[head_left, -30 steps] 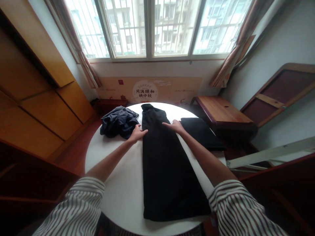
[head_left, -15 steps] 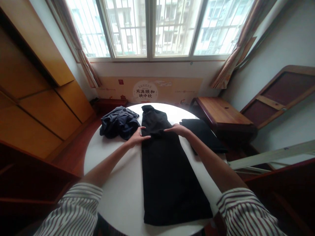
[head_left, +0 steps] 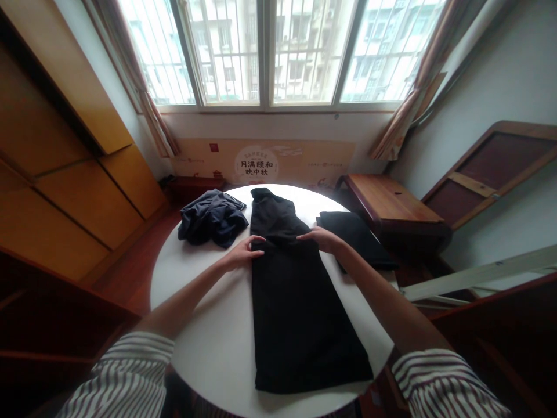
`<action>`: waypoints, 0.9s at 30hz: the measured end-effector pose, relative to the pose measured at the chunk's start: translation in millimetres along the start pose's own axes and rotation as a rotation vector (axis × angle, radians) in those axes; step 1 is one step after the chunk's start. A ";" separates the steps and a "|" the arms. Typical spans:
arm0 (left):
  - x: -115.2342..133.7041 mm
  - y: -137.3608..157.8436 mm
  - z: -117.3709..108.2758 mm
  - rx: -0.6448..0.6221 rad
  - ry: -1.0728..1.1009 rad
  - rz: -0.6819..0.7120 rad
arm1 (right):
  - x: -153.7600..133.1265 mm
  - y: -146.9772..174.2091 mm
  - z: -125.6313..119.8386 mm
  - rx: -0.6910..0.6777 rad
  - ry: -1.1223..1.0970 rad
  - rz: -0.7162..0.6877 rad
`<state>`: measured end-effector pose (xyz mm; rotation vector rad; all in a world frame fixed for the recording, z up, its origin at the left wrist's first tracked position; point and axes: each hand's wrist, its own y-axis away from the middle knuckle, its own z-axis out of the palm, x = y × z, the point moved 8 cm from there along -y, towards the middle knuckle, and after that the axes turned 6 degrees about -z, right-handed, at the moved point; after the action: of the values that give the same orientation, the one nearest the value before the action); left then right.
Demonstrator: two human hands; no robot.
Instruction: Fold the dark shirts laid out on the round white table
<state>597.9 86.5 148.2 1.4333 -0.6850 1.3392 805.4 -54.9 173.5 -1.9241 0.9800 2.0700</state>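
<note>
Long black trousers [head_left: 300, 313], folded lengthwise, lie flat down the middle of the white round table [head_left: 209, 342], with the wide end near me. My left hand [head_left: 239, 253] grips their left edge about a third of the way from the far end, thumb and forefinger on top of the cloth. Across from it, my right hand [head_left: 325, 239] holds the right edge, its fingertips reaching over the fabric. A shallow crease runs between the hands. The fingers under the cloth are hidden.
A crumpled dark navy garment [head_left: 213, 217] sits at the table's far left. At the right lies a folded black garment [head_left: 354, 235]. A wooden bench [head_left: 394, 197] stands behind it, and a pale metal rail [head_left: 478, 273] is beside the table at right.
Both hands have slid a little toward me along the trousers' edges. The crease between them now lies nearer to me. The other garments stay where they were.
</note>
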 end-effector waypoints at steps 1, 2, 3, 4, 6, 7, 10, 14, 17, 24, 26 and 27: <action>-1.9 0.2 -1.9 0.016 0.010 0.002 | 2.5 1.1 -0.9 -0.002 -0.009 0.005; -3.5 -0.1 -4.3 0.034 0.017 0.007 | 4.1 1.8 -2.7 0.006 -0.017 0.001; -5.2 -0.7 -6.7 0.054 0.022 0.011 | 5.1 2.3 -5.4 0.024 -0.025 -0.009; -6.7 -1.8 -8.9 0.072 0.025 0.015 | 5.7 2.5 -8.5 0.047 -0.033 -0.022; -9.2 -4.6 -10.8 0.092 0.037 0.013 | 5.1 2.8 -13.4 0.082 -0.041 -0.060; -9.7 -6.2 -10.8 0.099 0.044 0.008 | 3.1 3.2 -14.8 0.089 -0.037 -0.092; -1.4 -7.6 -10.3 0.129 0.047 0.034 | -14.2 9.7 -14.0 0.060 -0.019 -0.270; 48.0 14.8 -10.4 0.201 -0.068 0.314 | -59.5 42.0 -10.5 0.015 0.026 -0.598; 99.3 59.0 -3.7 0.270 -0.204 0.591 | -100.5 84.3 -11.6 0.073 0.119 -0.849; 201.0 182.4 34.3 0.558 -0.459 1.073 | -169.3 193.8 -5.0 0.182 0.138 -1.210; 222.7 198.3 40.6 0.597 -0.433 1.150 | -180.9 209.1 -3.7 0.189 0.082 -1.219; 232.0 199.7 41.5 0.606 -0.419 1.172 | -185.7 211.0 -4.4 0.195 0.052 -1.213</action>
<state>484.8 36.0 431.1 1.8984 -1.6577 2.2872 729.5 -162.3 421.9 -1.7369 -0.0805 1.1477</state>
